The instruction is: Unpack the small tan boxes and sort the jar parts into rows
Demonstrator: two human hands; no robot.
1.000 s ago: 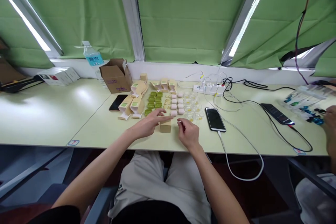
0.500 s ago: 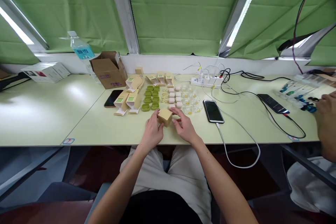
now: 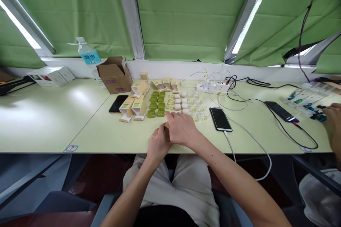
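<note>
A small tan cardboard box (image 3: 167, 126) is held between my hands near the table's front edge, mostly hidden by them. My left hand (image 3: 159, 144) wraps round its left side. Over its top and right side lies my right hand (image 3: 182, 127), fingers bent onto it. Just beyond are green square cups (image 3: 161, 112) in two columns, small yellow pieces (image 3: 169, 102), pale pink cylinders (image 3: 177, 106) and clear plastic cups (image 3: 195, 117). Open tan boxes with green labels (image 3: 139, 105) stand to the left.
A brown carton (image 3: 114, 79) and a water bottle (image 3: 89, 55) stand at the back left. A dark phone (image 3: 118, 104) lies beside the tan boxes. To the right are a cabled phone (image 3: 220, 118), a power strip (image 3: 213, 87), loose cables and another person's hand (image 3: 333, 115).
My right hand has moved left over the box and now covers its top. My left hand has closed round its side. The camera view has shifted slightly.
</note>
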